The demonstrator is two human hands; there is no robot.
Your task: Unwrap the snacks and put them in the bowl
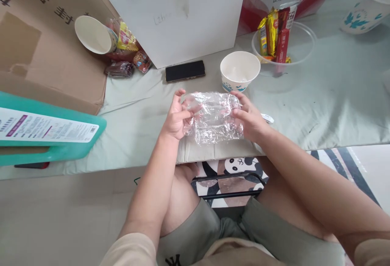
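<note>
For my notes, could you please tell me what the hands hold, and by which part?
A crumpled clear plastic wrapper: the left hand pinches its left end, the right hand grips its right end.

Left of the clear plastic (213,117), the cardboard box (45,46) and the teal package (61,152) run off the edge; the print on the package's label (45,128) is too small to read. Up and right of the plastic, a patterned bowl (368,8) is cut by the edge. Just right of the plastic, the right hand (251,120) hides most of a small white tag (268,118).
</note>
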